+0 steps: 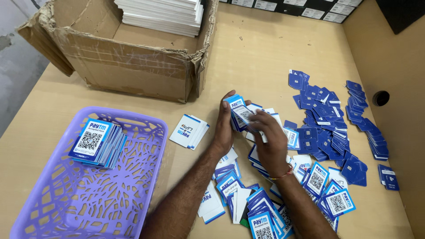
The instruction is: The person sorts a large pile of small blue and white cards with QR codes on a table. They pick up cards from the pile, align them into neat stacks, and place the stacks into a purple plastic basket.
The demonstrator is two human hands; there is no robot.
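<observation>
My left hand (223,130) grips a thick stack of blue-and-white square cards (237,116), held upright above the table. My right hand (271,140) reaches over from the right, its fingertips on a card at the face of that stack. Loose cards of the same kind (330,197) lie scattered under and around both forearms. A lilac plastic basket (146,168) at the left holds a neat pile of cards (98,144).
A small fanned pile of white-faced cards (190,131) lies between basket and hands. Blue card backs (325,121) spread across the right side, near a side wall with a round hole (381,98). A torn cardboard box (133,66) with white stacks (164,15) stands behind.
</observation>
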